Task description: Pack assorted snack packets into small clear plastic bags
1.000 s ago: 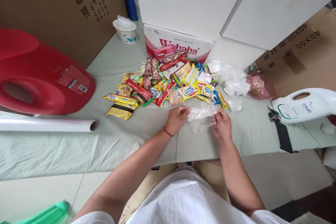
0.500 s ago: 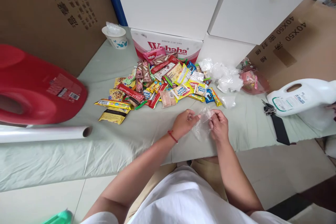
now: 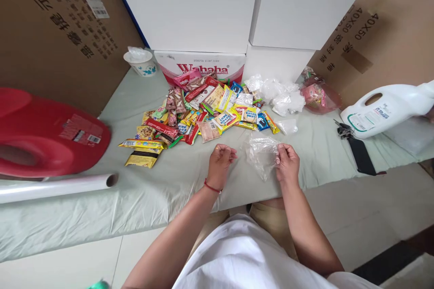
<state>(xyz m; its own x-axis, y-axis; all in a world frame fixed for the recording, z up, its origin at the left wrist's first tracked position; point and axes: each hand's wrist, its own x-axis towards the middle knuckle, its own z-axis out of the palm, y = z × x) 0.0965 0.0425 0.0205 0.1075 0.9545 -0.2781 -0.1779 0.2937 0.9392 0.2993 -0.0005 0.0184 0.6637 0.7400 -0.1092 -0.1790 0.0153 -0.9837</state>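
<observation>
A clear plastic bag (image 3: 262,156) hangs from my right hand (image 3: 287,162), whose thumb and fingers pinch its right edge. The bag is spread out and thin enough to see through. To its left, my left hand (image 3: 221,165), with a red cord on the wrist, is apart from the bag. Its fingers are loosely curled, and I see nothing held in them. Just beyond both hands lies a heap of wrapped snacks (image 3: 203,104). The pink-wrapped snack (image 3: 208,131) at its front is nearest my left hand.
Crumpled clear bags (image 3: 280,95) lie right of the snacks, near a reddish see-through bowl (image 3: 320,97). A white jug (image 3: 383,110), keys and a black phone (image 3: 361,156) are at right. A red jug (image 3: 54,133), a plastic-film roll (image 3: 57,187) and a paper cup (image 3: 140,64) stand left.
My left hand has come off the plastic bag and moved left. The bag, bunched between both hands before, now hangs wider from my right hand alone. The camera view has shifted slightly.
</observation>
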